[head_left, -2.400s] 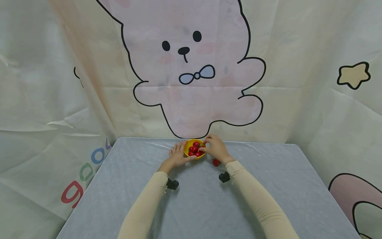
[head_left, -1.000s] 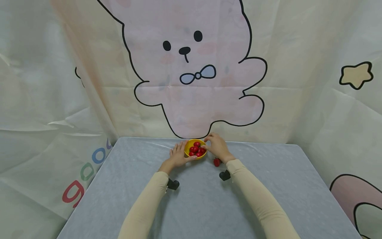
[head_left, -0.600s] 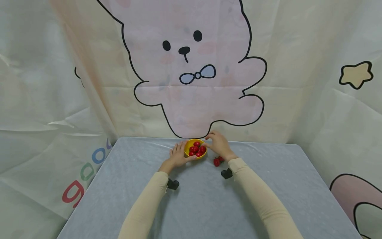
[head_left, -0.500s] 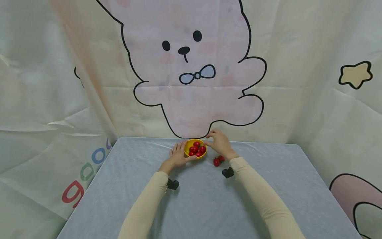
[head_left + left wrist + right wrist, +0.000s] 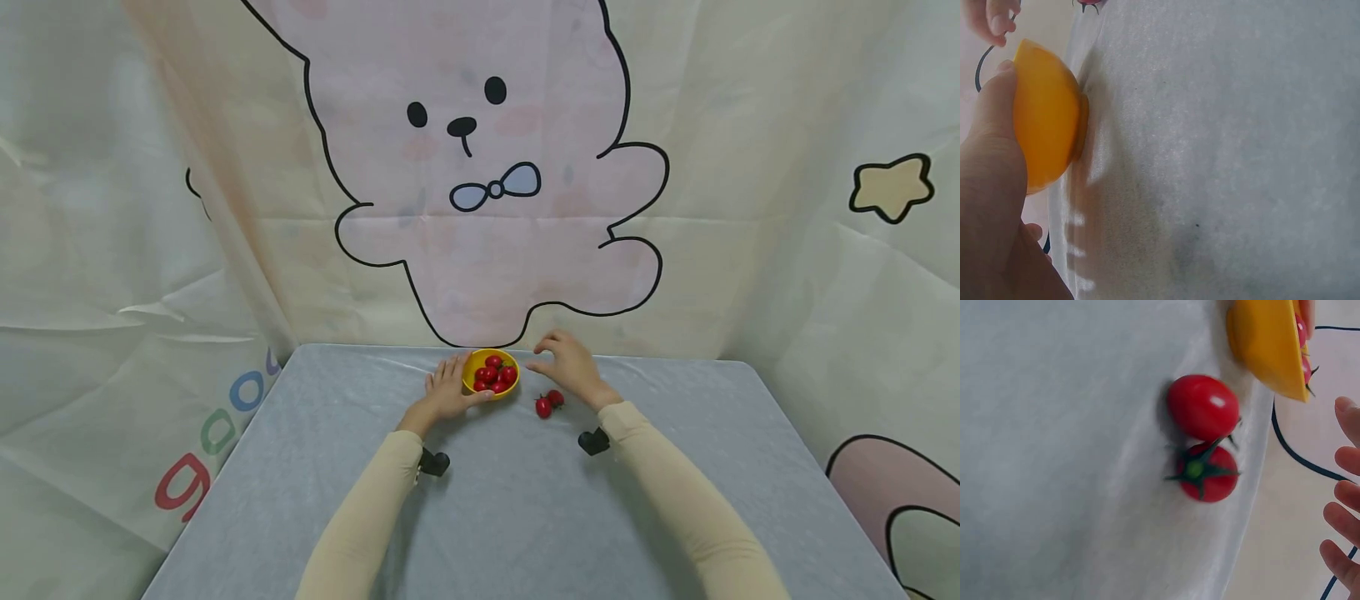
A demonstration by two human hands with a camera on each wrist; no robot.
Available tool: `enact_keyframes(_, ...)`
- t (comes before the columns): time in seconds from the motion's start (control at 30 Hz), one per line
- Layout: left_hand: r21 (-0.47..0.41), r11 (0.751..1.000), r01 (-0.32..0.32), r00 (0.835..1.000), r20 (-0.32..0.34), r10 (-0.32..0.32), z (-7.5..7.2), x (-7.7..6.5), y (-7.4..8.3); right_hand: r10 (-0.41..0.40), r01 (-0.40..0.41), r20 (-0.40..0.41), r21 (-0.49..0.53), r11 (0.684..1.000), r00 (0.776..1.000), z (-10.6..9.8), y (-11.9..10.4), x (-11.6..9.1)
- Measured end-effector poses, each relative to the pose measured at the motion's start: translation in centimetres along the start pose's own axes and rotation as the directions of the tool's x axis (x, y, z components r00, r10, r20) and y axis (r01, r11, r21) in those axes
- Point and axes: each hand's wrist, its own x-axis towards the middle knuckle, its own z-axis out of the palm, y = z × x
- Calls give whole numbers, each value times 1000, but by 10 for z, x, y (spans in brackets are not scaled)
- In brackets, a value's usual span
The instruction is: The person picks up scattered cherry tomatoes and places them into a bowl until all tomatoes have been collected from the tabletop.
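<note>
Near the table's far edge stands a small yellow bowl (image 5: 476, 363) with several red cherry tomatoes (image 5: 490, 375) in it. My left hand (image 5: 447, 393) holds the bowl from its left side, thumb on the near wall and fingers along the far left rim. To the right of the bowl, my right hand (image 5: 568, 367) is raised with loosely bent fingers and nothing in them. Below it on the cloth lie two more cherry tomatoes, a bare-sided one (image 5: 1202, 407) and one whose green star-shaped calyx (image 5: 1195, 469) faces the right wrist camera.
A pale grey cloth (image 5: 487, 517) covers the table. Behind it hangs a curtain (image 5: 697, 275) printed with a pink bear, close beyond the bowl. Each wrist carries a black camera mount (image 5: 592, 442).
My right hand has drawn back from inside the bowl to the right, its fingers loosened. The second tomato on the cloth has come into full view. My left hand stays on the bowl.
</note>
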Motion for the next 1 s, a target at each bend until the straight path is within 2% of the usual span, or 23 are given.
enact_keyframes(0.57,7,1000,2,1000,11,-2,-1,0,1,43,-43,45,3,999,998,-9,14,-26)
enact_keyframes(1.0,18,1000,7,1000,7,-7,-1,0,2,37,-33,107,-37,999,994,-2,30,-46)
